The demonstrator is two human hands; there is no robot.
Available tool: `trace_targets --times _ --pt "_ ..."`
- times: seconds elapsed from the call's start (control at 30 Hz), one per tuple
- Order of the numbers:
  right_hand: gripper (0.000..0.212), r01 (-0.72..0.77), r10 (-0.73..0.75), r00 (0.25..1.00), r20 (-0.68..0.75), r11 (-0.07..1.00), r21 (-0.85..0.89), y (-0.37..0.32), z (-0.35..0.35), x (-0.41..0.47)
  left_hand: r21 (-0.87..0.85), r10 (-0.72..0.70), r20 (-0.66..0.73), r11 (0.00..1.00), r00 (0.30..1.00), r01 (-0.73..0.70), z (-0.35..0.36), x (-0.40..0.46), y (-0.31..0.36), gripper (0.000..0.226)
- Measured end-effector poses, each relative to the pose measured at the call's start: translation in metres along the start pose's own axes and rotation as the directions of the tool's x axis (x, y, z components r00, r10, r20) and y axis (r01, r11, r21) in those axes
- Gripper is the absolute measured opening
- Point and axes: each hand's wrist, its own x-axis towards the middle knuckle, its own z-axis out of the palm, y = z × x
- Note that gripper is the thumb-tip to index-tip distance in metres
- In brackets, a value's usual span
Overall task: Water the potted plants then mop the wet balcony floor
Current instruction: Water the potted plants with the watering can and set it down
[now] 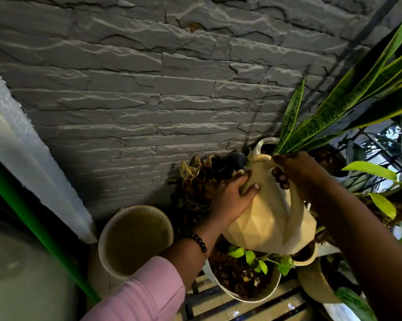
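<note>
The person holds a cream faceted watering can (269, 218) up over the pots with both hands, its body tipped so the spout end points away toward the grey stone-clad wall (149, 89). The right hand (297, 172) is closed around the can's handle near its top, fingers curled under the loop. The left hand (232, 195), in a pink sleeve (149, 290) with a dark beaded bracelet (196, 239) at the wrist, lies spread flat against the side of the can, thumb and fingers open and pressing on it rather than gripping. The spout tip is hard to make out among the dark shapes ahead, and I cannot tell whether water is running. Just beyond the can stands a white pot (264, 142) with a snake plant (348, 107), its long striped leaves fanning up to the right. Directly below the can sits a white pot of soil (244, 295) with small bright green pothos leaves (262, 262). To the left, near the wall, is a round cream pot (107, 239) that looks filled with murky brown water or wet soil. A clump of dried brown plant (195, 172) rests between that pot and the can. The pots by the person stand on a slatted rack (241, 306)
</note>
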Motion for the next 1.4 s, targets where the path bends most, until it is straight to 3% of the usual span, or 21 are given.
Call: trace_targets --times 0.4,0.67,0.83,1.13,1.3,1.4 --pt "0.038 0.039 -0.025 0.994 0.11 0.992 -0.123 -0.033 0.001 0.003 -0.08 -0.087 -0.088 0.994 0.992 0.08 0.004 -0.003 0.01 0.059" --pt "0.026 0.013 0.016 0.99 0.137 0.978 -0.21 -0.036 0.008 0.01 -0.111 -0.103 -0.062 0.989 0.993 0.095 0.002 -0.003 0.004 0.061" --pt "0.021 0.001 0.02 0.993 0.115 0.984 -0.178 -0.031 0.01 0.013 -0.096 -0.07 -0.062 0.993 0.996 0.064 0.001 -0.001 0.002 0.06" --pt "0.034 0.014 -0.001 0.994 0.112 0.994 -0.108 -0.018 0.004 0.017 -0.045 -0.012 -0.087 0.999 0.996 0.008 0.002 0.003 0.0 0.059" --pt "0.019 0.011 -0.014 0.997 0.079 0.999 0.033 0.009 0.008 -0.003 0.055 0.049 -0.056 0.997 0.997 -0.046 0.002 -0.008 -0.013 0.061" --pt "0.025 -0.068 0.059 0.997 0.054 0.982 0.177 0.038 0.013 -0.019 0.188 0.155 -0.013 0.971 0.988 -0.15 0.003 -0.02 -0.023 0.062"
